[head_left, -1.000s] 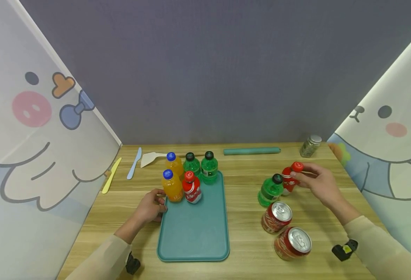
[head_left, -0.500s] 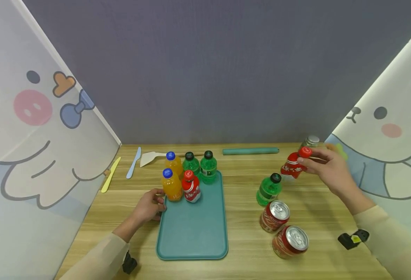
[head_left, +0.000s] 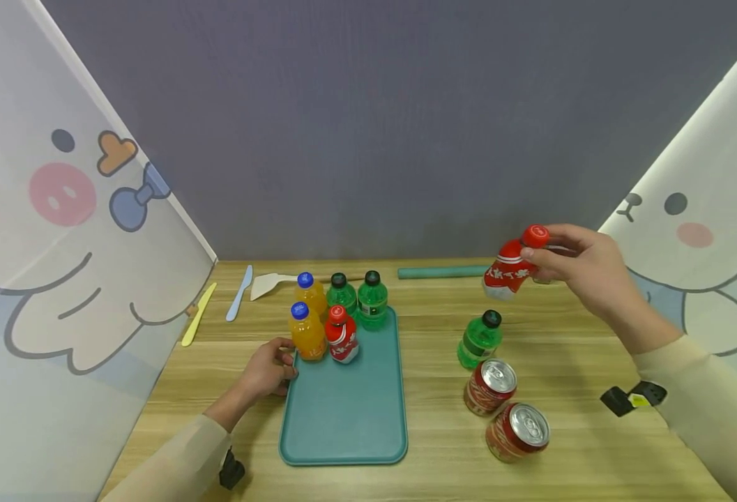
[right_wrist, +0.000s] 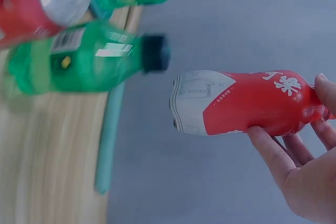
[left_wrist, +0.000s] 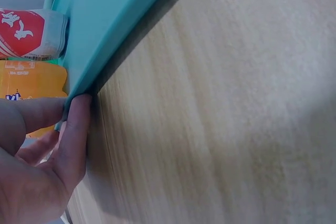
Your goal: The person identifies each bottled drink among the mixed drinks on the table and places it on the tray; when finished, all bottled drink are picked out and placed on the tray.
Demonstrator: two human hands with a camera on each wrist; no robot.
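My right hand [head_left: 594,268] holds a red-capped cola bottle [head_left: 510,268] by its neck and shoulder, tilted, up off the table. In the right wrist view the whole red and white cola bottle [right_wrist: 236,102] shows, its base away from the hand. The left hand [head_left: 269,369] pinches the left rim of a teal tray [head_left: 343,425]; in the left wrist view, fingertips lie on both sides of the tray's rim [left_wrist: 100,51]. On the tray's far part stand two orange drink bottles [head_left: 308,335], two green bottles [head_left: 373,303] and another red cola bottle [head_left: 342,338].
Right of the tray stand a green bottle [head_left: 480,341] and two red cans [head_left: 490,387]. Along the back lie a teal rod [head_left: 440,272], a white spatula [head_left: 268,284], a blue knife [head_left: 239,293] and a yellow knife [head_left: 199,315]. A grey wall [head_left: 368,139] rises behind.
The right hand has lifted the cola bottle from beside the green bottle, up and away from the table, tilting it. The left hand has stayed at the tray's rim.
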